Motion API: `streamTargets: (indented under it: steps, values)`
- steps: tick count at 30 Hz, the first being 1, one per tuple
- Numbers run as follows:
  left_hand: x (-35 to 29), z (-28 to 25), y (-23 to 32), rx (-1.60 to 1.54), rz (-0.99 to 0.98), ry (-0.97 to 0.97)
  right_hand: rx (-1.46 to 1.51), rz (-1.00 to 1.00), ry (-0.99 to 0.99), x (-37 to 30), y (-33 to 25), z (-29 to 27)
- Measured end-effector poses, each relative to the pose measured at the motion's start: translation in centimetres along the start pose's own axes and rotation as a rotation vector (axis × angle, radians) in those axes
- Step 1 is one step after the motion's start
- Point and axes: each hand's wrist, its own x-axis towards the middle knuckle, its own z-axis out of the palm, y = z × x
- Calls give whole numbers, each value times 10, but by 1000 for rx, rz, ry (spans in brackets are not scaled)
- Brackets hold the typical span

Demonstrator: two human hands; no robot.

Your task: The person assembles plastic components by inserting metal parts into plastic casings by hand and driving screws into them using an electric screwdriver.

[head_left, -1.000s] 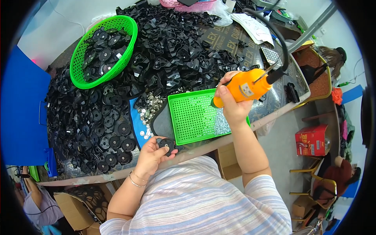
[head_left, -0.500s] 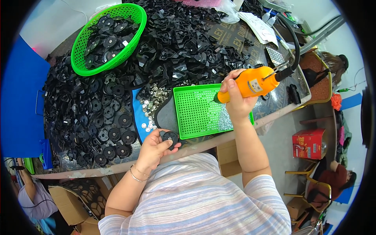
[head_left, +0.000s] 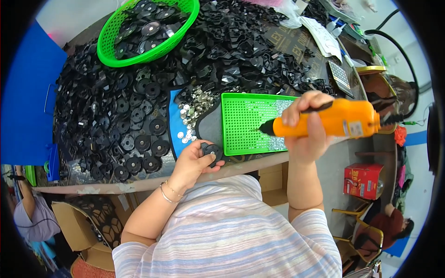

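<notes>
Between thumb and fingers, my left hand pinches a round black plastic part with a small metal centre, at the table's front edge. My right hand is wrapped round an orange electric screwdriver. Its dark tip points left, above a green perforated tray that carries many small silvery screws on its right side. Just beyond my left hand lies a blue-edged grey mat with a heap of small round metal pieces. The driver's tip is apart from the black part.
Loose black plastic parts cover much of the table. A green basket of round black parts stands at the back left. Papers and a calculator lie at the right. A cable hangs from the screwdriver. Other people sit nearby.
The screwdriver has turned more level, and my right hand has shifted right and toward me. My left hand keeps its hold on the black part. The whole view has shifted somewhat.
</notes>
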Motion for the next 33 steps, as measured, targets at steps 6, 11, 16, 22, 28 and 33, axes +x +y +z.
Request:
streamTargets:
  steps: [6,11,16,22,28,33]
  values:
    - [2,-1,-2,3,-9,27,-13,58,-221,-25,13,30]
    - [2,0,0,-39,-30,6,-127,130,-260,-32,24,41]
    - [1,-2,-2,-55,-36,10,-149,135,-289,-38,32,43]
    - [1,-2,-2,-55,-9,25,-182,155,-389,-37,34,37]
    - [4,-2,-2,-38,-33,-6,32,181,-511,-10,23,33]
    - [1,0,0,-9,-37,11,-77,109,-252,1,12,6]
